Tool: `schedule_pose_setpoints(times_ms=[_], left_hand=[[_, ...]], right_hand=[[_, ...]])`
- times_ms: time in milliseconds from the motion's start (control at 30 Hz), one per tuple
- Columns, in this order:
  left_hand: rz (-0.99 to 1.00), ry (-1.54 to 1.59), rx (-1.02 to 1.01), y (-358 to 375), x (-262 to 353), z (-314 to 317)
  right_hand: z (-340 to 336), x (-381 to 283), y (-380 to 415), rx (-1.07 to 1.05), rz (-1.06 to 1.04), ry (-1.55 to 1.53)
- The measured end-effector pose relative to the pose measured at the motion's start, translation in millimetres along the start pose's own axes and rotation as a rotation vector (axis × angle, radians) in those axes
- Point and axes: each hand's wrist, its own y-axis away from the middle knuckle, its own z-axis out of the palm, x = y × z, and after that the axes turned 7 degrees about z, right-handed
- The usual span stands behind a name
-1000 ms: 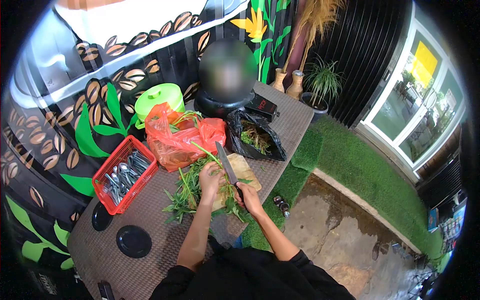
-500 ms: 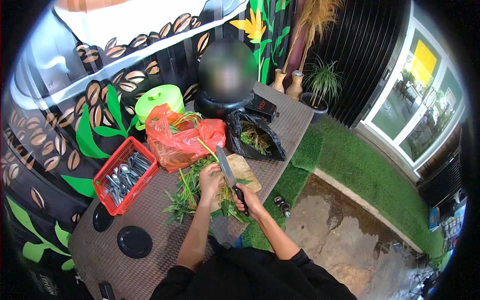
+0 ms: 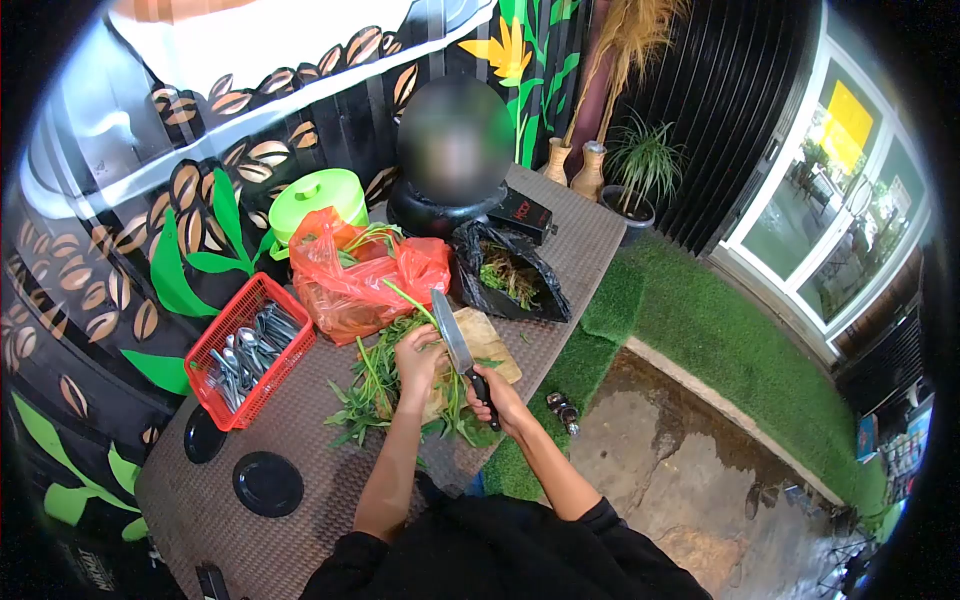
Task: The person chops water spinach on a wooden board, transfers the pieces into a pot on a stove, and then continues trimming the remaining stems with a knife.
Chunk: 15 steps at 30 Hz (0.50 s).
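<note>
1. Knife (image 3: 455,335): right hand (image 3: 495,397) closed on the black handle. Judged rigid and fairly light; hold by the handle only, clear of the edge. The blade points away from the body; I cannot tell whether it touches the stem.
2. Stem (image 3: 405,298): left hand (image 3: 415,360) gripping it, with the pale end projecting toward the red bag (image 3: 345,290). Judged light, crisp and easily bruised, perhaps slippery if damp; hold lightly along the firm stalk.
3. Location: both are above or beside the cutting board (image 3: 485,335), near the turf-side edge of the table (image 3: 200,500). Leafy greens (image 3: 365,395) lie around the left hand.
4. Pose: forearms reach forward, converging; left fingers curled, right wrist angled inward.
</note>
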Motion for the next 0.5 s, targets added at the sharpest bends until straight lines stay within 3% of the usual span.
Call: schedule_pose_setpoints(times_ms=[100,167,300,367,500], left_hand=[[-0.057,0.079,0.000,2.2,2.2,-1.6],[-0.129,0.147,0.009,3.4,4.9,-0.5],[-0.214,0.194,0.000,5.1,3.9,-1.7],[-0.218,0.212,-0.008,4.7,-2.4,-4.9],[-0.238,0.324,0.007,8.6,-6.1,-4.7]], right_hand=[[7.3,-2.3,4.4,0.091,-0.079,0.085],[10.7,-1.5,6.2,0.117,-0.372,0.215],[3.3,7.4,-7.2,0.204,-0.463,0.304],[-5.3,15.1,-19.8,0.366,-0.670,0.546],[0.9,16.0,-14.6,0.451,-0.642,0.706]])
